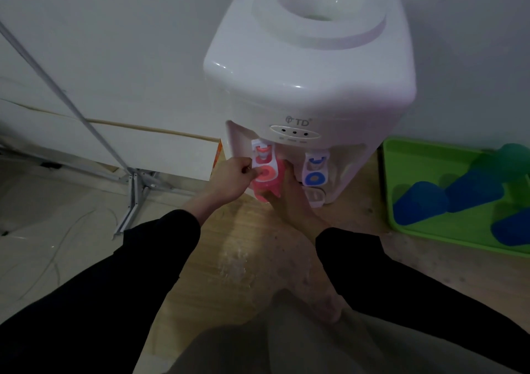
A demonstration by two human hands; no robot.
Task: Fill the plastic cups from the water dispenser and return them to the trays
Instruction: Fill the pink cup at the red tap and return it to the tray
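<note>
Pink translucent cup (268, 190) upright under red tap (265, 163), right hand (289, 198) gripping it.

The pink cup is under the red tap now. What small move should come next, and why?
Probably keep the left hand pressing the red tap while the right hand steadies the pink cup below it. The water level cannot be seen, so releasing now seems early. The green tray waits to the right.
</note>
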